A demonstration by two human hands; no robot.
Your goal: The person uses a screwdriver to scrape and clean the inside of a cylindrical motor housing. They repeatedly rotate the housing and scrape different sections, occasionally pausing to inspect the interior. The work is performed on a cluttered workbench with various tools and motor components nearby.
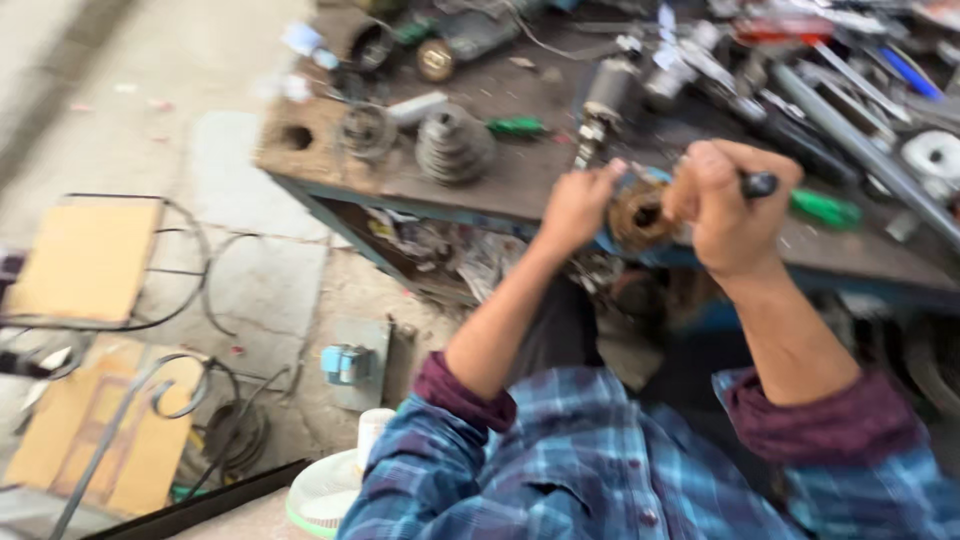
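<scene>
rusty motor core (638, 215) wedged between both hands; left hand (578, 207) grips it at 9 o'clock; right hand (728, 205) at 3 o'clock is clenched on a dark tool handle (758, 184)

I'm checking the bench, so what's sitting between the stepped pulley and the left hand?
In the head view, a green-handled screwdriver lies on the bench between the stepped pulley and the left hand; otherwise bare, grimy benchtop.

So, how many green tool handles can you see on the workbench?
2. One green handle lies beside the stepped pulley at the bench's middle; the other green handle lies just past the right hand. Clutter may hide more.
</scene>
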